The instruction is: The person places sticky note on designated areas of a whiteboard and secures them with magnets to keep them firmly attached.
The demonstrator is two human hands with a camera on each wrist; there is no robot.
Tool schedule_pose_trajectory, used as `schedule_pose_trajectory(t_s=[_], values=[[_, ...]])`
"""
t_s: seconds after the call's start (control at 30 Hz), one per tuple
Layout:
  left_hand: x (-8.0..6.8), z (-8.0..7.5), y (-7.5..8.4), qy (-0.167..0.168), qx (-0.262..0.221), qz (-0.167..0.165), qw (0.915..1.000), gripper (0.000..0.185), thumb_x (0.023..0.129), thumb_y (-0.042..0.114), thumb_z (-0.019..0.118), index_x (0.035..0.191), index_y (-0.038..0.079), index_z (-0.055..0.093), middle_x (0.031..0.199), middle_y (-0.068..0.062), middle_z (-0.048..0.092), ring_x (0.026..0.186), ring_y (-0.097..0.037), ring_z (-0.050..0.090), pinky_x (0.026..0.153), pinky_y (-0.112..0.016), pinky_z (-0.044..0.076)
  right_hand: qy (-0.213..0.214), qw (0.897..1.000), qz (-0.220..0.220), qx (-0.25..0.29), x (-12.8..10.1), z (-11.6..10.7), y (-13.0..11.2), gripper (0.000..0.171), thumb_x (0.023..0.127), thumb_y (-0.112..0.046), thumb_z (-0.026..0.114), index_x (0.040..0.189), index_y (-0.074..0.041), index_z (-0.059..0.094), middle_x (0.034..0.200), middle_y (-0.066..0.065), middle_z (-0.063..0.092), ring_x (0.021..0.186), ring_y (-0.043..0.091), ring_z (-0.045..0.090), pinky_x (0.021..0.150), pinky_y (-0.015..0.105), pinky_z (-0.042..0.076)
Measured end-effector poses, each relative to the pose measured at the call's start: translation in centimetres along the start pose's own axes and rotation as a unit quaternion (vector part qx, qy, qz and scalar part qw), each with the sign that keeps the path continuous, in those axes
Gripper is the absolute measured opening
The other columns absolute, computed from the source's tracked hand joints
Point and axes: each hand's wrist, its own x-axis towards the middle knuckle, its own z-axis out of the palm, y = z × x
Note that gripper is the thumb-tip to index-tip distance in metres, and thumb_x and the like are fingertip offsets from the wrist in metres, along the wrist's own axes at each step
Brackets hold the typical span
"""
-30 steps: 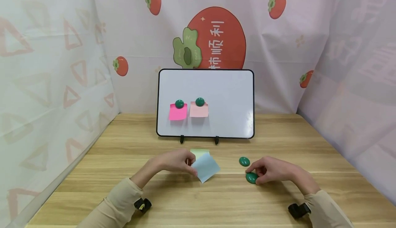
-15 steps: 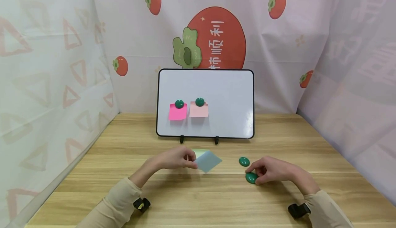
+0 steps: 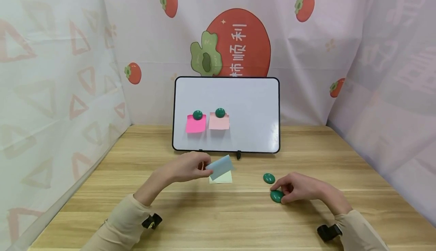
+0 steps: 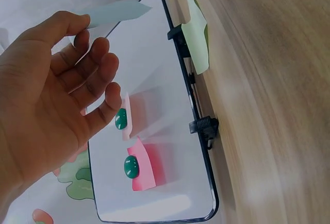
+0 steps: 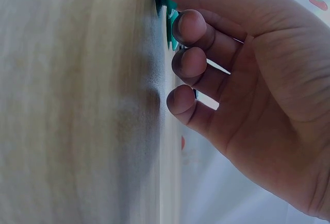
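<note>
Thumb and forefinger of my left hand (image 3: 189, 168) pinch a light blue sticky note (image 3: 222, 166) by one edge, raised above the table in front of the whiteboard (image 3: 253, 111). Under it in the head view lies a pale yellow-green sticky note (image 3: 223, 178); the left wrist view shows that note (image 4: 198, 41) with a curled shape. My right hand (image 3: 303, 187) has its thumb and forefinger on either side of a round green magnet (image 3: 276, 196) on the tabletop. A second green magnet (image 3: 269, 178) lies just beyond it. In the right wrist view the other fingers (image 5: 192, 65) are loosely bent.
On the whiteboard, green magnets hold a hot pink note (image 3: 196, 125) and a pale pink note (image 3: 219, 123). Small black feet (image 3: 239, 154) support the board on the wooden table (image 3: 218, 220). Printed cloth (image 3: 146, 27) encloses the back and sides.
My left hand has lifted the blue note and moved it toward the board, tilting it and uncovering more of the yellow-green note. The right hand has stayed at its magnet.
</note>
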Motion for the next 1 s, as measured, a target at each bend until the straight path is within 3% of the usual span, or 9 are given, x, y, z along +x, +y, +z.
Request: schedule_pose_trajectory(t_s=[0.17, 0.37, 0.73, 0.87, 1.0], values=[[0.3, 0.1, -0.1, 0.006, -0.016, 0.008, 0.9998, 0.009, 0.094, 0.025, 0.068, 0.092, 0.019, 0.063, 0.084, 0.01, 0.062, 0.075, -0.006, 0.056, 0.066, -0.022, 0.048, 0.001, 1.0, -0.004, 0.0, -0.1, 0.1, 0.0, 0.034, 0.087, -0.022, 0.075, 0.118, -0.01, 0.07, 0.074, -0.014, 0.055, 0.066, -0.003, 0.048, 0.06, 0.017, 0.041], [0.4, 0.1, 0.0, 0.035, 0.019, 0.026, 0.9989, 0.006, 0.094, 0.021, 0.07, 0.09, 0.017, 0.066, 0.077, 0.011, 0.059, 0.069, -0.005, 0.051, 0.062, -0.02, 0.045, 0.001, 1.0, 0.002, 0.001, 0.0, 0.0, 0.0, 0.033, 0.087, -0.023, 0.075, 0.118, -0.012, 0.071, 0.075, -0.013, 0.055, 0.067, -0.002, 0.049, 0.06, 0.017, 0.042], [1.4, 0.4, 0.9, 0.021, 0.045, 0.036, 0.9981, 0.014, 0.099, 0.024, 0.062, 0.094, 0.016, 0.072, 0.08, 0.012, 0.059, 0.067, -0.004, 0.049, 0.062, -0.021, 0.044, 0.023, 1.0, -0.017, -0.009, 0.2, 0.1, 0.1, 0.034, 0.089, -0.026, 0.074, 0.12, -0.015, 0.07, 0.076, -0.014, 0.056, 0.068, -0.003, 0.049, 0.06, 0.018, 0.044], [1.6, 0.7, 2.0, -0.008, 0.047, 0.06, 0.9971, 0.014, 0.099, 0.027, 0.062, 0.089, 0.019, 0.068, 0.076, 0.012, 0.056, 0.063, -0.001, 0.047, 0.058, -0.018, 0.042, 0.087, 0.991, -0.091, -0.037, 0.6, 0.2, -1.2, 0.035, 0.09, -0.024, 0.074, 0.123, -0.018, 0.068, 0.08, -0.013, 0.056, 0.07, -0.001, 0.05, 0.06, 0.021, 0.046], [1.9, 1.3, 3.0, -0.025, 0.059, 0.095, 0.9934, 0.016, 0.098, 0.028, 0.063, 0.085, 0.019, 0.066, 0.074, 0.012, 0.052, 0.064, 0.0, 0.044, 0.057, -0.016, 0.039, 0.155, 0.966, -0.19, -0.083, 1.1, 0.6, -2.9, 0.038, 0.086, -0.018, 0.078, 0.123, -0.016, 0.068, 0.094, -0.007, 0.06, 0.078, 0.008, 0.054, 0.064, 0.024, 0.05]])
